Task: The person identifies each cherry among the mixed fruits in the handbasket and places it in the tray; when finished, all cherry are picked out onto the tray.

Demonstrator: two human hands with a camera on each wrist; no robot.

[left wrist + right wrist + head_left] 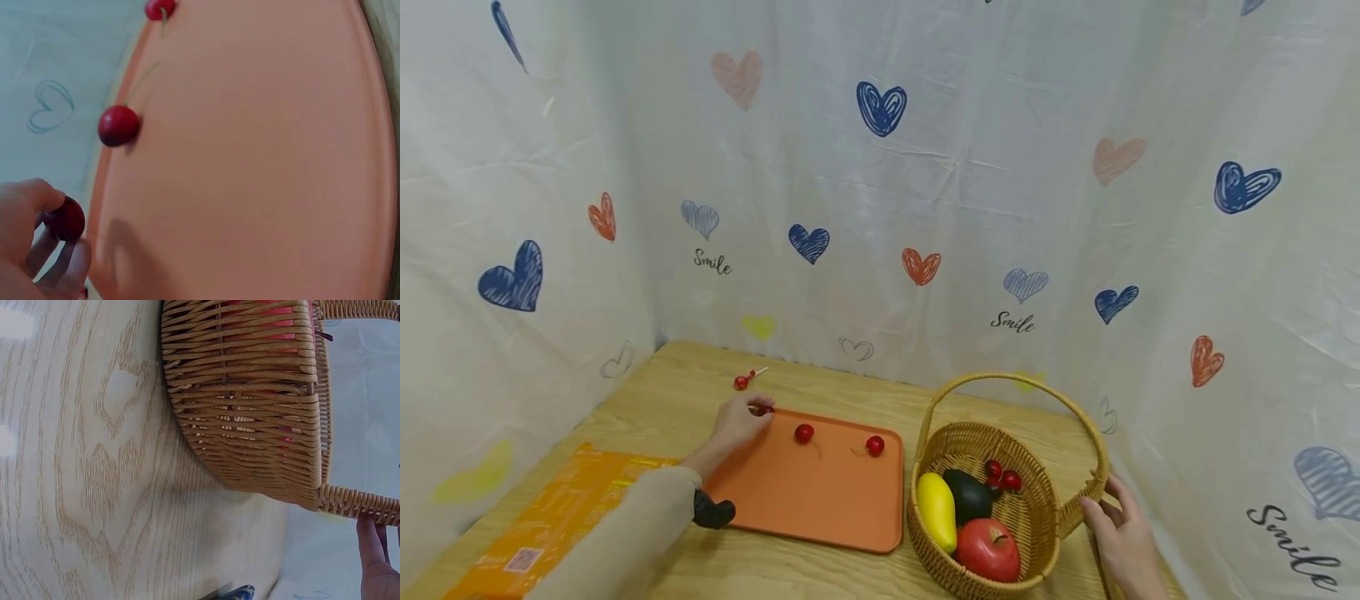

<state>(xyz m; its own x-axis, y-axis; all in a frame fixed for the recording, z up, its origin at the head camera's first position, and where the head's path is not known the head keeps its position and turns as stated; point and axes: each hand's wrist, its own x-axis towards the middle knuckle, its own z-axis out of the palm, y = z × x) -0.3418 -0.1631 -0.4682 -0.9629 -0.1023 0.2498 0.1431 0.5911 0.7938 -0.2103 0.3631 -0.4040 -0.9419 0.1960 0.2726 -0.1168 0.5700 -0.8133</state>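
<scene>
At the back left corner of the orange tray [820, 500], my left hand [741, 421] pinches a dark red cherry [70, 220] between thumb and fingers. Two more cherries with stems lie near the tray's back edge, one left [804, 433] and one right [875, 446]. To the right of the tray stands a wicker basket [1048, 500] with a tall hoop handle [359, 503]. My right hand [1123, 533] holds the base of that handle on its right side, thumb in front. Inside the basket are a yellow mango [937, 510], a dark green avocado [967, 496], a red apple [988, 550] and several cherries [1011, 481].
A red-wrapped lollipop [742, 382] lies behind the tray. An orange plastic package [561, 517] is under my left forearm at the table's left. A curtain printed with hearts [955, 192] closes off the back and sides of the wooden table [662, 392].
</scene>
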